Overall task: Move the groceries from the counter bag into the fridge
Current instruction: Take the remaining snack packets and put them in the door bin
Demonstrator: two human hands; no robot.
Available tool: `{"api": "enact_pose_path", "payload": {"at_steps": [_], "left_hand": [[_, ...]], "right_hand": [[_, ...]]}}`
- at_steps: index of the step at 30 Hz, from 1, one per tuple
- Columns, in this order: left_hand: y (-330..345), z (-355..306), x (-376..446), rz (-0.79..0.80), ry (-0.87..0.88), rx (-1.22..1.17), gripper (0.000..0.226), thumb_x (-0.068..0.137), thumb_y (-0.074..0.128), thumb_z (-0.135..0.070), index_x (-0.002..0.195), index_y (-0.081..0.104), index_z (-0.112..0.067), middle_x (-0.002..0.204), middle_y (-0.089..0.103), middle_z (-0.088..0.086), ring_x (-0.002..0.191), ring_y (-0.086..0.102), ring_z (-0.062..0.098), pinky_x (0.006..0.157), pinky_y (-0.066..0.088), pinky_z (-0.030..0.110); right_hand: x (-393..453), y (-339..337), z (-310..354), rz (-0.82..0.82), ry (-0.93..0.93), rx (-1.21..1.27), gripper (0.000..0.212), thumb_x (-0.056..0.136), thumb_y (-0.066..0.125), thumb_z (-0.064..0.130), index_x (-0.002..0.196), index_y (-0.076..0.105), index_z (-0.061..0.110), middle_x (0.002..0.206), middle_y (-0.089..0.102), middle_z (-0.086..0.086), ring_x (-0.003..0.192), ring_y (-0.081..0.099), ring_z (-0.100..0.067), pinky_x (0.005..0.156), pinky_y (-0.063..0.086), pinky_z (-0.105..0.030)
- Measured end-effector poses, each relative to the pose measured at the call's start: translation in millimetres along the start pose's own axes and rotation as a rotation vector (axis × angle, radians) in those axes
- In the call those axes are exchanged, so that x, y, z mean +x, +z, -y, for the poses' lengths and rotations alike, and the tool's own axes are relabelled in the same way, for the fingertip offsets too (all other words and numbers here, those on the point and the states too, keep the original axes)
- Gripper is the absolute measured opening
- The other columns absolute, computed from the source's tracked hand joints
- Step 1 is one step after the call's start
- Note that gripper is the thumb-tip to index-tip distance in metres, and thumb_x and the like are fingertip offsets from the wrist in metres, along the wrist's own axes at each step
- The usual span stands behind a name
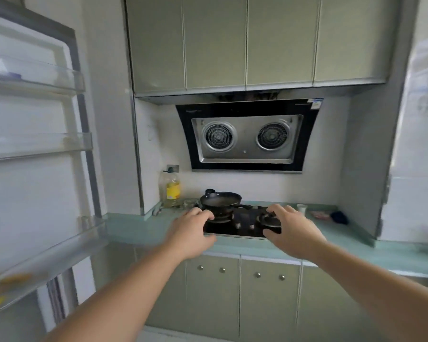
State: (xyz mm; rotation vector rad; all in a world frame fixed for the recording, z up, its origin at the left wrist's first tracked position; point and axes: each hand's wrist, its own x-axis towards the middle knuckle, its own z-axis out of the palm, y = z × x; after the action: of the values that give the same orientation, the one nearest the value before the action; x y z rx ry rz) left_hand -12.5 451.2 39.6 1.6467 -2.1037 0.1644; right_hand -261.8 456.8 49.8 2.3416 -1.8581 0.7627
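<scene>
While both hands reach forward over the teal tabletop point(143, 228), neither holds anything: the left hand point(192, 232) and right hand point(290, 230) hang with fingers loosely curled above the black hob point(242, 224). At 9 o'clock the fridge door point(32, 154) stands open, something yellow, blurred, on its lowest shelf. A dark pan point(220, 199) sits at the hob's 11 o'clock, an oil bottle point(169, 187) beside it. No grocery bag shows.

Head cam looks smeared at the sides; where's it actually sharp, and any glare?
Head view: centre sharp on the range hood and pan; fridge door at left and the right edge are motion-blurred and washed out; wide-angle bends the cabinets; both hands, left hand and right hand, slightly soft.
</scene>
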Motion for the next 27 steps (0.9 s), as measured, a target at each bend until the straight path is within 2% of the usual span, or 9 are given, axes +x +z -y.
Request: {"api": "enact_pose_path", "payload": {"at_steps": [2, 7, 10, 15, 22, 27], "left_hand": [[20.5, -44.3, 17.1, 0.035, 0.031, -0.059, 0.043, 0.083, 0.058, -0.04, 0.126, 0.052, -0.033, 0.128, 0.049, -0.01, 0.116, 0.049, 0.017, 0.091, 0.042, 0.03], [69.2, -165.3, 51.7, 0.114, 0.144, -0.186, 0.043, 0.081, 0.058, -0.043, 0.123, 0.052, -0.035, 0.126, 0.049, -0.012, 0.118, 0.047, 0.015, 0.096, 0.044, 0.037], [96.6, -238.7, 64.6, 0.152, 0.241, -0.215, 0.044, 0.083, 0.058, -0.041, 0.126, 0.05, -0.034, 0.131, 0.047, -0.012, 0.122, 0.044, 0.015, 0.097, 0.043, 0.037], [142.5, -340.7, 88.7, 0.239, 0.405, -0.259, 0.049, 0.082, 0.057, -0.042, 0.128, 0.045, -0.035, 0.136, 0.04, -0.011, 0.12, 0.045, 0.017, 0.093, 0.045, 0.037], [210.8, -434.8, 138.1, 0.332, 0.545, -0.349, 0.05, 0.082, 0.057, -0.047, 0.129, 0.044, -0.037, 0.138, 0.039, -0.013, 0.12, 0.047, 0.015, 0.094, 0.046, 0.038], [262.4, -481.5, 197.3, 0.374, 0.621, -0.433, 0.049, 0.082, 0.056, -0.044, 0.129, 0.045, -0.036, 0.138, 0.04, -0.01, 0.121, 0.047, 0.016, 0.093, 0.044, 0.033]], "right_hand": [[-16.2, -18.5, -48.8, -0.008, 0.081, 0.001, 0.06, 0.088, 0.053, 0.047, 0.142, 0.033, 0.03, 0.138, 0.047, 0.002, 0.12, 0.049, -0.021, 0.097, 0.045, -0.038], [-68.9, -60.1, -168.9, 0.0, 0.273, -0.014, 0.066, 0.088, 0.054, 0.047, 0.146, 0.025, 0.032, 0.14, 0.044, 0.0, 0.122, 0.048, -0.023, 0.096, 0.046, -0.04], [-103.0, -79.8, -229.8, 0.002, 0.396, -0.042, 0.065, 0.087, 0.056, 0.048, 0.143, 0.028, 0.03, 0.136, 0.047, -0.002, 0.119, 0.052, -0.024, 0.092, 0.049, -0.04], [-144.6, -107.0, -310.3, -0.027, 0.554, -0.046, 0.066, 0.085, 0.06, 0.041, 0.143, 0.032, 0.027, 0.142, 0.045, -0.005, 0.121, 0.051, -0.027, 0.096, 0.048, -0.039], [-162.1, -118.1, -393.3, -0.045, 0.703, -0.119, 0.063, 0.085, 0.06, 0.042, 0.141, 0.033, 0.029, 0.143, 0.043, -0.002, 0.124, 0.049, -0.025, 0.097, 0.047, -0.041], [-128.0, -118.8, -450.4, -0.072, 0.819, -0.172, 0.069, 0.086, 0.06, 0.043, 0.146, 0.029, 0.03, 0.144, 0.044, -0.001, 0.124, 0.049, -0.021, 0.096, 0.049, -0.038]]}}
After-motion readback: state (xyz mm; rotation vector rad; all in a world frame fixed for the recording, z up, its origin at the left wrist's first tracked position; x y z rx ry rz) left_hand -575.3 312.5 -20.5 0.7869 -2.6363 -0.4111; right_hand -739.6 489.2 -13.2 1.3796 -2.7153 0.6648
